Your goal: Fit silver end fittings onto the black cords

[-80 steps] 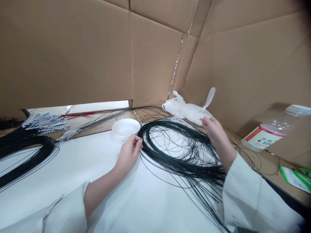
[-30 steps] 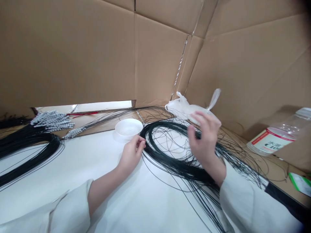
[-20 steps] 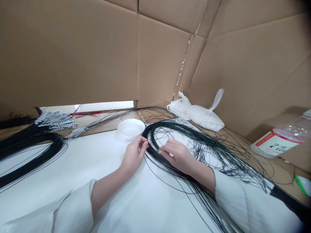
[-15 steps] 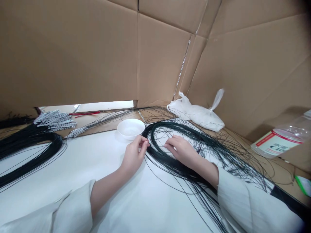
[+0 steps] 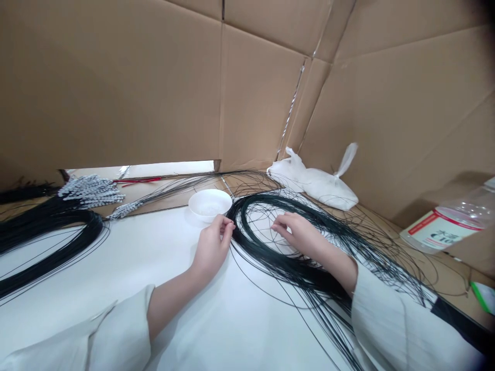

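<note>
A thick looped bundle of thin black cords [image 5: 263, 255] lies on the white tabletop [image 5: 228, 324]. At its left edge, just in front of a white bowl [image 5: 201, 212], my left hand [image 5: 211, 246] is closed with thumb and fingertips pinched together. What sits in that pinch is too small to make out. Over the loop's open middle my right hand [image 5: 299, 234] is also pinched, thumb against fingers. Any thin cord between its fingertips cannot be made out. Loose single cords trail from the bundle towards the front edge.
Another black cord bundle [image 5: 88, 232] lies at the left, beside a cluster of black-and-white beaded or twisted ends [image 5: 91, 190] and red strands [image 5: 137, 180]. White plastic bags [image 5: 325, 188] rest at the back. A clear labelled bottle [image 5: 444, 226] stands right, near cardboard walls [image 5: 135, 87].
My right hand has moved a little to the right, away from my left hand. The left hand keeps its pinch beside the bowl. The view has shifted very slightly.
</note>
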Motion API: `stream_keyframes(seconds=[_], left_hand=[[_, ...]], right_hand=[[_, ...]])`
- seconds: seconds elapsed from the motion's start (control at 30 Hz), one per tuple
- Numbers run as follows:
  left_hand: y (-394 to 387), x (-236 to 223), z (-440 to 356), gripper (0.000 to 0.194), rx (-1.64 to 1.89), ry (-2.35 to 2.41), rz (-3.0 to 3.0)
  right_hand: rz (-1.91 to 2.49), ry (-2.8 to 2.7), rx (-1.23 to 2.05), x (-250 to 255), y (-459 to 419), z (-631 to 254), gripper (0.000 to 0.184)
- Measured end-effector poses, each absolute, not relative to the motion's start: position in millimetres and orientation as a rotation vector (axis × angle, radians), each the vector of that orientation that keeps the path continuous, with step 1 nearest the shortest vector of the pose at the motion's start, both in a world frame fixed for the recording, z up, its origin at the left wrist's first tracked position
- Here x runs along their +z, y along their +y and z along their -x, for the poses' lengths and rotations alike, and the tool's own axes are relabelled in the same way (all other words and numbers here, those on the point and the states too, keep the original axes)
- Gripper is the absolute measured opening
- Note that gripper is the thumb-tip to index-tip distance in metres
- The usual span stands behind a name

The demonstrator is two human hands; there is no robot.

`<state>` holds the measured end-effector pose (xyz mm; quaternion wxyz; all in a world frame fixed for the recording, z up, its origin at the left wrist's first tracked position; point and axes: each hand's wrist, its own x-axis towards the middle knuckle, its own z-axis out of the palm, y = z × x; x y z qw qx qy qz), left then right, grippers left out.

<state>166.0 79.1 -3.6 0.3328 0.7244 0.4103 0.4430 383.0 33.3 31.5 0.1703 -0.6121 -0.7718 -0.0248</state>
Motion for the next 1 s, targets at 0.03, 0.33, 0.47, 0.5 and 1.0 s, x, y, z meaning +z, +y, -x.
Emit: stream_keyframes(seconds=[0.03, 0.33, 0.47, 0.5, 1.0], left_hand=[[79.2, -3.8, -165.9, 0.015, 1.171, 1.074, -1.875], [78.7, -8.7, -166.1, 0.015, 1.169, 0.977, -1.639], [78.8, -7.7, -164.7, 0.015, 1.19, 0.98, -1.546], [77.4, -6.9, -164.1, 0.014, 1.195, 0.979, -1.521], [20.6, 9.2, -136.9, 0.024, 1.128, 0.845, -1.129]], right_hand=[[1.749, -2.189, -0.057, 31.8, 33.7, -385.0, 0.021], [1.719, -2.198, 0.012, 24.8, 33.1, -381.9, 0.017], [1.614, -2.246, 0.052, 17.5, 33.7, -378.8, 0.017], [1.59, -2.259, 0.071, 18.1, 33.8, -378.9, 0.018], [1.242, -1.872, 0.503, 41.9, 20.7, -282.0, 0.018]])
